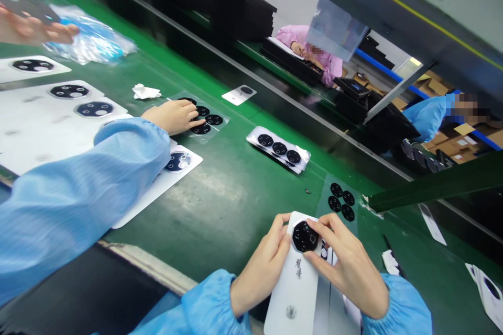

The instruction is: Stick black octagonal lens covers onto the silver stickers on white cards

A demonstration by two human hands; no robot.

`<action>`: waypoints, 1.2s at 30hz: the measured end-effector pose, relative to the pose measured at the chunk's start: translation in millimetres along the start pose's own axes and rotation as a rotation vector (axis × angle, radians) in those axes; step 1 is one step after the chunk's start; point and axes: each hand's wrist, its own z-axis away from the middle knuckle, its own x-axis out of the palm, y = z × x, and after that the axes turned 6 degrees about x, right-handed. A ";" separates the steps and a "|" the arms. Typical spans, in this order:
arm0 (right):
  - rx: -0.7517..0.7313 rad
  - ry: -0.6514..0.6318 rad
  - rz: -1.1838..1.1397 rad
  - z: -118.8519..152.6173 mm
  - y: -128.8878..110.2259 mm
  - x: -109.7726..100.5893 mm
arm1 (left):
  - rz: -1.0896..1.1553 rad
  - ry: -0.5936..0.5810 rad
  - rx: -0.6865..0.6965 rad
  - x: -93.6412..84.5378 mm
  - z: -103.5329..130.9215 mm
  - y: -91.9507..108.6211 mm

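Observation:
At the lower centre, a white phone-shaped panel (pixel 293 293) with dark printed characters lies tilted between my hands. My left hand (pixel 262 267) grips its left edge near the top. The thumb and fingers of my right hand (pixel 348 259) are on a round black camera-shaped disc (pixel 305 236) at the panel's top. More white panels (pixel 337 306) lie under and beside it, partly hidden by my right hand. Just beyond my hands is a clear sheet (pixel 325 188) carrying several black discs.
A co-worker's hand (pixel 173 115) touches another disc sheet (pixel 220 126) at left, above white panels (pixel 23 120). A disc stack (pixel 279 149) sits mid-table. Another hand (pixel 27 26) holds a grey panel. A green post (pixel 440 183) slants at right.

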 end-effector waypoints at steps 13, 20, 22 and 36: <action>-0.005 -0.022 0.039 -0.5 3.5 0.9 | -0.046 -0.005 0.013 0.5 0.1 0.8; -0.035 -0.016 0.095 -4.4 2.0 -0.5 | -0.066 0.006 0.021 1.0 0.2 1.4; -0.032 -0.005 0.115 -6.0 -0.5 -0.5 | -0.071 0.008 0.035 0.8 0.3 1.4; 0.012 0.036 0.220 -7.8 -7.1 1.1 | -0.059 0.048 0.040 -0.2 0.9 2.1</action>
